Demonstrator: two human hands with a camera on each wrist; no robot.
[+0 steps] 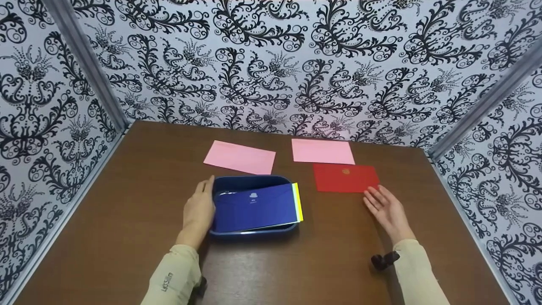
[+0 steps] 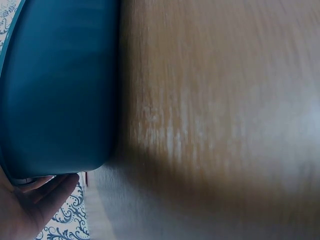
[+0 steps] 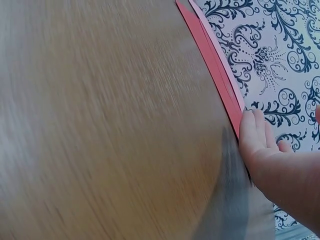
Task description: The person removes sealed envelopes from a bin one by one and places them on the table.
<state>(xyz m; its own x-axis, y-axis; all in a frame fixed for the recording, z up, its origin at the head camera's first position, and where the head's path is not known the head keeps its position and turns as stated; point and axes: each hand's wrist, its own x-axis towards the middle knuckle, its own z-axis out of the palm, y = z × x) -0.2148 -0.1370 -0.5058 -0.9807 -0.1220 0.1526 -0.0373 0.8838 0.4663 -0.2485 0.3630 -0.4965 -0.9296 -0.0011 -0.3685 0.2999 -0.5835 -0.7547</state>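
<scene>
My left hand point(image 1: 198, 212) is at the left end of a dark blue plastic basin point(image 1: 254, 234), holding it by the side. In the left wrist view its fingers point(image 2: 52, 197) lie against the basin's outer wall, below the rim. A blue envelope point(image 1: 258, 207) with a small pale emblem lies tilted in the basin, on top of a yellow envelope point(image 1: 299, 202) and a pale one whose edges stick out at the right. My right hand point(image 1: 387, 212) is held open with fingers extended, its fingertips right at the near right corner of a red envelope point(image 1: 345, 178) with a gold emblem.
Two pink envelopes point(image 1: 241, 156) lie flat towards the back of the brown table point(image 1: 139, 169); the right one point(image 1: 322, 151) borders the red envelope. Patterned walls point(image 1: 262, 63) with grey corner posts enclose the table at the back and sides.
</scene>
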